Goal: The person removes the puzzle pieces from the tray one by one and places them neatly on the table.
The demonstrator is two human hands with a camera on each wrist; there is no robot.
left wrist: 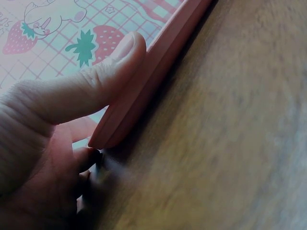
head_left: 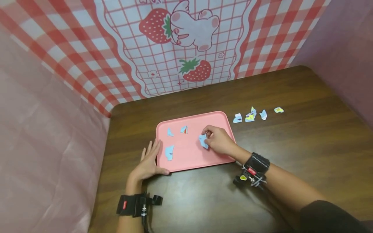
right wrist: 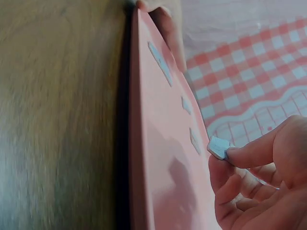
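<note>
A pink tray [head_left: 186, 163] lies on the brown table. My right hand [head_left: 218, 139] is over its right half, pinching a light-blue torn paper piece [right wrist: 218, 146] between thumb and fingertips. Over at the tray's front left corner rests my left hand [head_left: 147, 163]: the thumb [left wrist: 127, 52] lies along the front rim, the other fingers spread at the left side. Inside the tray are a blue scrap [head_left: 169, 152] near the left hand, a small pointed scrap [head_left: 170, 132] behind it, and a scrap with a red-orange mark [head_left: 184, 129] at the back.
Beyond the tray's right back corner, several torn scraps lie in a row: a blue and white one [head_left: 237, 118], a yellow and purple cluster [head_left: 251, 115], a blue one [head_left: 263, 115] and a yellow one [head_left: 278, 110]. A strawberry-print cloth [head_left: 186, 38] hangs behind the table [head_left: 131, 123].
</note>
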